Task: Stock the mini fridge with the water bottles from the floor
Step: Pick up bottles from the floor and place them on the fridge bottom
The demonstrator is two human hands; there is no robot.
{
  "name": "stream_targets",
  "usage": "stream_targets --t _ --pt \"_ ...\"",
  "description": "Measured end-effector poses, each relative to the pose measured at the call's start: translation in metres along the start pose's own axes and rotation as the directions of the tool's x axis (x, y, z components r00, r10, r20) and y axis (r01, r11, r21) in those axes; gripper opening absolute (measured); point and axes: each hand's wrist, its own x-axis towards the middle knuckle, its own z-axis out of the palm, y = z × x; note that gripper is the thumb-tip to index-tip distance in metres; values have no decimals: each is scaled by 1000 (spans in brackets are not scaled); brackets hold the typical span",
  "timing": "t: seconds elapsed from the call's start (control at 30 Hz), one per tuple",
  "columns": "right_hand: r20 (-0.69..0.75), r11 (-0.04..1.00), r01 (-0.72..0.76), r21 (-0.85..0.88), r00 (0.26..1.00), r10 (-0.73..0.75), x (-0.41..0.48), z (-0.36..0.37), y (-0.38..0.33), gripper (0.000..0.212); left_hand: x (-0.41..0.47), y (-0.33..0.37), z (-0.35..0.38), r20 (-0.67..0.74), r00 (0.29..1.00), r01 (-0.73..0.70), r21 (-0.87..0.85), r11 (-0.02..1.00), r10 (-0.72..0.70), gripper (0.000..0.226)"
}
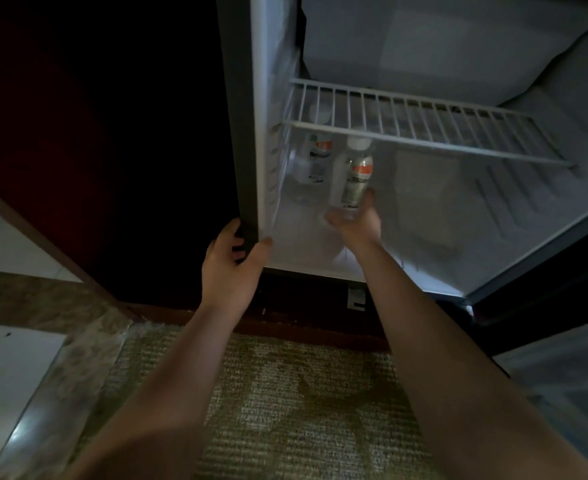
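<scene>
The mini fridge [424, 244] stands open, white inside, with a wire shelf [424, 129] across it. Under the shelf, at the back left, one water bottle [311, 164] with a white and orange label stands upright. To its right is a second water bottle [354, 174] with a white cap; my right hand [353, 220] grips it low on its body, just above the fridge floor. My left hand [232, 261] holds the lower left front edge of the fridge frame [240, 133], thumb inside, fingers round the dark outer side.
The fridge door [545, 306] hangs open to the right. A dark wooden cabinet side [95, 150] fills the left. Patterned carpet [285, 393] lies below, with a pale tiled floor [8, 368] at the left.
</scene>
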Motion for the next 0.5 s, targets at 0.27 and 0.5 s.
stream_targets --t 0.27,0.5 --pt "-43 994 -93 56 995 95 -10 -16 6 74 -3 3 1 37 998 44 -65 997 -42 67" --pt "-151 975 -114 189 978 144 -37 5 6 74 -4 4 5 44 997 61 -85 994 -57 69"
